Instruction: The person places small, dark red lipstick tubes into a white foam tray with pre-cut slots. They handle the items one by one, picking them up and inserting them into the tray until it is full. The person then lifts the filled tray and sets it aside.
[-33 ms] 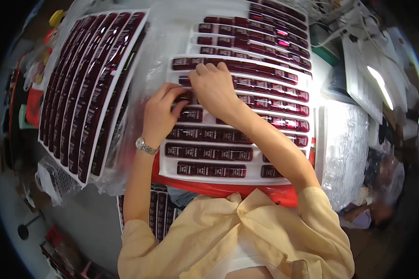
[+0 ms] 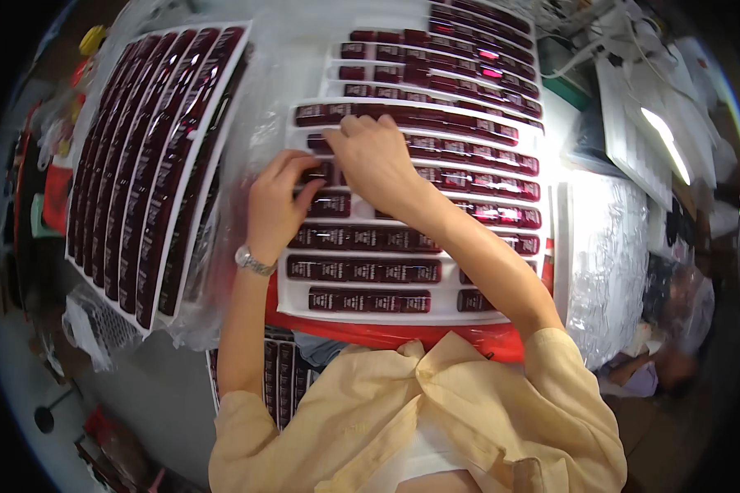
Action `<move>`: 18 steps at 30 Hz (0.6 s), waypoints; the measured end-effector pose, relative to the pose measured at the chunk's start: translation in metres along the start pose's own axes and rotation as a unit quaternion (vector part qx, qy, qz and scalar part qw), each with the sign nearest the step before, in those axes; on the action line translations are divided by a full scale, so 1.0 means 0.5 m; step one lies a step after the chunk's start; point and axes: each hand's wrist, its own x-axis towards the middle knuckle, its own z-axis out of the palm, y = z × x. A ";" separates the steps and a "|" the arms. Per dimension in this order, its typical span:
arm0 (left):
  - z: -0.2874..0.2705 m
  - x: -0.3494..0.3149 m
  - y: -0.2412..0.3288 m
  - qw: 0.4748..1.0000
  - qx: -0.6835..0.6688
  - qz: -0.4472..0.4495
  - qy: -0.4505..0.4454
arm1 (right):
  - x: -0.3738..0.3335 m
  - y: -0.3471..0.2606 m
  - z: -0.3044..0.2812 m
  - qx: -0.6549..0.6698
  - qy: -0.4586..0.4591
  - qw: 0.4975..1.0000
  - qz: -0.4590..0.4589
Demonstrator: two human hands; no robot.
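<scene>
Holds the left hand curved at the left edge of a white sheet, thumb and forefinger slightly parted, with a short dark-red piece right at their tips; cannot tell whether pinched or merely touched. Holds the right hand curled palm down, farther out and to the right of that piece, knuckles toward a long dark-red row, fingertips mostly hidden; cannot tell of any grip there. Wears a silver watch on the left wrist

Strips in rows on one sheet, second sheet left, package right
</scene>
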 end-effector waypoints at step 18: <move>0.006 -0.052 0.059 0.977 0.180 0.106 -0.031 | -0.503 0.229 -0.309 -0.273 0.086 0.892 0.348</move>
